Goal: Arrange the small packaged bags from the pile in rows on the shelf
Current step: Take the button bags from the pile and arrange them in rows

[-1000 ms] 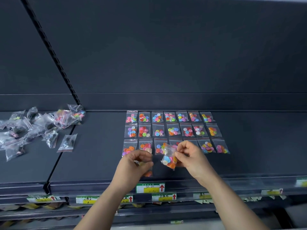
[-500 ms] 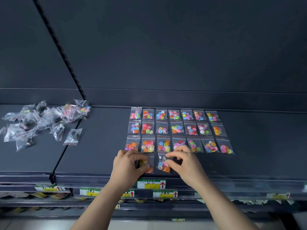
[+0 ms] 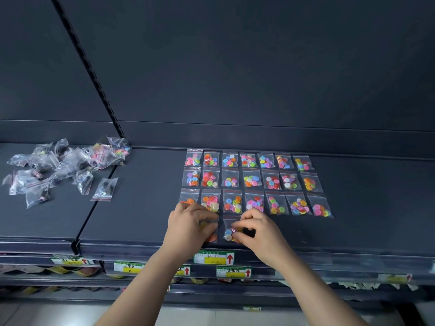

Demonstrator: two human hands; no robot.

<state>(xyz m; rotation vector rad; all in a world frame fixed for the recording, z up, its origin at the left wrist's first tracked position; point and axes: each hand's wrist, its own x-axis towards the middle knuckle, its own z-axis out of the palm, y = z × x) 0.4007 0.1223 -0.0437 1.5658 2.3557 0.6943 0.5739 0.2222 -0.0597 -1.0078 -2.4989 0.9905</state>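
Clear bags: twenty-one rowed; left hand, right hand seemingly pinch one each.

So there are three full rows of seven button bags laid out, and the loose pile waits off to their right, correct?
Nearly. The head view shows the loose pile lying to the left of those three rows, not the right.

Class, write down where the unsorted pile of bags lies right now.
In the head view, the pile lies at the left end of the shelf, at the foot of the slotted upright, well left of the rows.
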